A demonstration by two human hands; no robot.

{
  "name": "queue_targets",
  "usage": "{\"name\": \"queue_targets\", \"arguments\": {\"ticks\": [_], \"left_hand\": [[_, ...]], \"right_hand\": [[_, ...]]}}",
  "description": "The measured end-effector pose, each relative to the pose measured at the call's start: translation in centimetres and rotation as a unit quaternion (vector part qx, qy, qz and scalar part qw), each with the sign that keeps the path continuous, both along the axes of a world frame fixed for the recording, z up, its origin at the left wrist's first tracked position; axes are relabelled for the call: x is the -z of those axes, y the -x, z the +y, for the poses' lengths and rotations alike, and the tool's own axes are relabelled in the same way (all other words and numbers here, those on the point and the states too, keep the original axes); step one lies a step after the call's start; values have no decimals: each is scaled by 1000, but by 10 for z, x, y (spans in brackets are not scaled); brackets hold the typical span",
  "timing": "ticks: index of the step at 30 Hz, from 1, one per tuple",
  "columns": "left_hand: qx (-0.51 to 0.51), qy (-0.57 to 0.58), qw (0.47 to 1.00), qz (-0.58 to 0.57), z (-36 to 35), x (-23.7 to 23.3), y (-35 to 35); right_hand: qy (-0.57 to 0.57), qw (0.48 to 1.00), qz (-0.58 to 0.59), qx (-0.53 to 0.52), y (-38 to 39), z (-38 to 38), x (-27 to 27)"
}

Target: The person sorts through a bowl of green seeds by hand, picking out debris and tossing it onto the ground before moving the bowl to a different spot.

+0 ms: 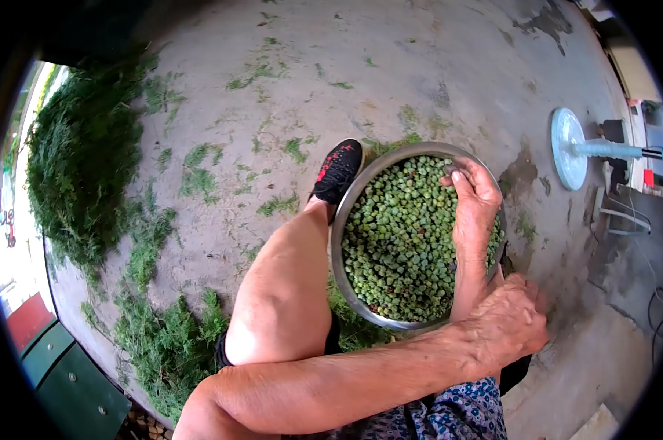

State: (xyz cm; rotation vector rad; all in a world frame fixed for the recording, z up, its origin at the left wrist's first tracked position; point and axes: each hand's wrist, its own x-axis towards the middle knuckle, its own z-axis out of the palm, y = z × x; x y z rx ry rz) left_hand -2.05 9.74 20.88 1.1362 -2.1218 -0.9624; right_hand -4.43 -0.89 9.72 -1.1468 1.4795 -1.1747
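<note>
A round metal basin point(340, 273) full of small green cones point(401, 227) stands on the floor between my legs. My right hand point(476, 192) is over the basin's far right side, its thumb and fingers pinched together near the rim. A small dark bit shows at the fingertips, too small to name. My left arm crosses in front of me from the lower left. At its end, my left hand point(509, 321) is curled closed just outside the basin's right edge, by my right forearm. The insides of its fingers are hidden, so what it holds, if anything, does not show.
Heaps of green conifer sprigs point(85, 161) lie at the left, with more sprigs point(166, 352) nearer me and scraps across the concrete floor point(419, 66). A black shoe point(339, 170) touches the basin's left side. A pale blue pedestal stand point(568, 149) is at the right.
</note>
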Motion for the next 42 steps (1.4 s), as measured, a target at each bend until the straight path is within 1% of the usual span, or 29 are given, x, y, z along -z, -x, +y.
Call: {"name": "queue_targets", "arguments": {"ticks": [1, 3, 6, 7, 9, 10, 11, 13, 14, 16, 18, 19, 22, 25, 26, 29, 30, 31, 36, 39, 42], "left_hand": [[-3, -10, 1000, -3, 1, -1, 2], [-11, -30, 999, -11, 2, -3, 6], [-39, -57, 997, -36, 5, -7, 16], [-55, -67, 995, -47, 7, -9, 21], [-96, -87, 989, -77, 8, -12, 30], [-87, -77, 990, -85, 5, -14, 28], [-67, -65, 992, -87, 2, -13, 23], [66, 29, 995, -67, -16, -15, -10], [133, 76, 987, -56, -23, -15, -22], [197, 107, 974, -32, -23, -12, -24], [196, 77, 978, -6, -19, -4, -19], [193, 84, 978, -14, -18, -5, -19], [210, 91, 972, -51, -22, -10, -21], [237, 90, 963, -89, -26, -14, -26], [244, 91, 960, -100, -27, -15, -26], [258, 92, 954, -120, -28, -20, -29], [260, 95, 953, -122, -28, -21, -29], [258, 97, 954, -120, -28, -22, -30], [260, 97, 953, -120, -26, -19, -29], [267, 89, 950, -138, -29, -25, -31], [294, 73, 943, -141, -27, -18, -26]], "right_hand": [[-22, 999, -19, 17, 16, 2, 6], [-4, 997, 49, 67, 37, 2, 15], [32, 980, 197, 23, 62, 0, 19], [11, 992, 128, 13, 67, 2, 25], [-14, 967, 254, -26, 71, 15, 39], [-45, 954, 289, -63, 73, 22, 46], [-60, 952, 290, -81, 72, 31, 53], [-91, 943, 306, -94, 76, 42, 77], [-120, 936, 317, -91, 74, 45, 79], [-170, 914, 356, -96, 74, 47, 92], [-159, 904, 384, -104, 70, 48, 102], [-160, 894, 405, -105, 66, 48, 105], [-225, 855, 446, -142, 53, 42, 91], [-263, 890, 363, -90, 59, 40, 99], [-198, 906, 361, -99, 64, 43, 99], [-163, 904, 343, -194, 72, 50, 91], [-169, 894, 352, -219, 73, 54, 88], [-181, 890, 354, -223, 71, 57, 85], [-127, 862, 425, -244, 63, 64, 81], [-118, 869, 422, -232, 65, 65, 82], [-68, 907, 390, -144, 73, 59, 87]]}}
